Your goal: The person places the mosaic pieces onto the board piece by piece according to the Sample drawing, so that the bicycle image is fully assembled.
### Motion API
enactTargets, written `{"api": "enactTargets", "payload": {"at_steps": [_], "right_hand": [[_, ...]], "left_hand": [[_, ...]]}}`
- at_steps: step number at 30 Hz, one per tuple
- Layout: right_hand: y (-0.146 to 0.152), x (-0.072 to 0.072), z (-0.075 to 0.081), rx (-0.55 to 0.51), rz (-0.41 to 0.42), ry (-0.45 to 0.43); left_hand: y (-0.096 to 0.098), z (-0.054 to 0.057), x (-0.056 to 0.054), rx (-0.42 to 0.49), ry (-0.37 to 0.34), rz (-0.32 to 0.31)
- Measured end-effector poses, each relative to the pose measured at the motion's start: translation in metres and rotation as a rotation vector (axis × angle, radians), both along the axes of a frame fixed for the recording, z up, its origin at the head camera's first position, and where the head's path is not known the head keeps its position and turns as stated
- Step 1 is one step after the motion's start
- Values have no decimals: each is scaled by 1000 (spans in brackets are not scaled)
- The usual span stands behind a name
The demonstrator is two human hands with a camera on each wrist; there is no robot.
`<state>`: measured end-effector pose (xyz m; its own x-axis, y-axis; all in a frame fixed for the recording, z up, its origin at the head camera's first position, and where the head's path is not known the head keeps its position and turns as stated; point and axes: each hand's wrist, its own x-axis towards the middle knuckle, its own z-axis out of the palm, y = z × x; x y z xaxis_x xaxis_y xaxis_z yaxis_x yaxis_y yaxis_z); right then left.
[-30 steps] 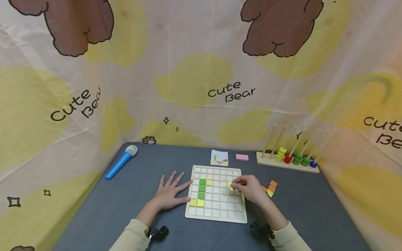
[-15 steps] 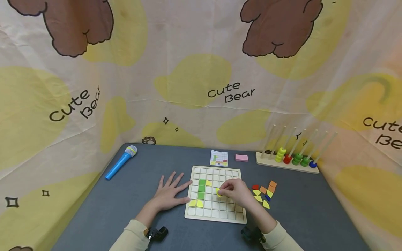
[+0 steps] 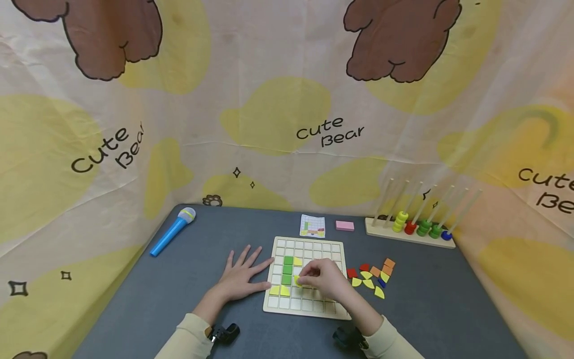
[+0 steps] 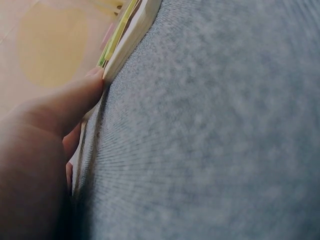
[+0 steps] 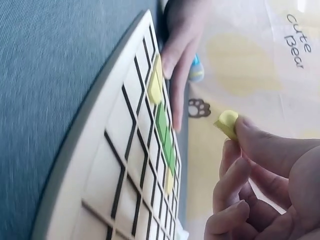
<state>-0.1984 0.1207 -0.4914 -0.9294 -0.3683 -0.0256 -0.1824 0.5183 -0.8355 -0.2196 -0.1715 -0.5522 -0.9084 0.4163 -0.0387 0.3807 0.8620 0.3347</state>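
A pale wooden grid board with white square cells lies mid-table. Green square tiles stand in a column on its left side, with yellow tiles at the column's foot and one yellow tile beside its top. My right hand pinches a yellow rounded tile between thumb and index finger, over the board just right of the green column. Fingers spread, my left hand lies flat on the table, its thumb and index fingertip touching the board's left edge.
Loose red, orange, yellow and blue tiles lie right of the board. Behind it are a pattern card and a pink block. A peg rack with coloured rings stands back right; a blue toy microphone lies back left.
My right hand has carried the yellow tile leftward across the board toward the green column, uncovering the loose tiles at the right. My left hand has stayed in place.
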Motion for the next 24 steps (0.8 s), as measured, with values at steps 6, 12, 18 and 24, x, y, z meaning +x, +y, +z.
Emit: {"api": "enactTargets", "payload": {"at_steps": [6, 12, 18, 24], "right_hand": [[-15, 3, 0, 1, 26, -24], [-33, 7, -6, 70, 72, 7], [-51, 12, -12, 134, 67, 30], [-64, 17, -15, 198, 70, 86]], "left_hand": [[0, 1, 1, 30, 9, -7], [-1, 2, 2, 36, 19, -10], [-1, 2, 1, 31, 28, -11], [-1, 0, 1, 44, 46, -15]]}}
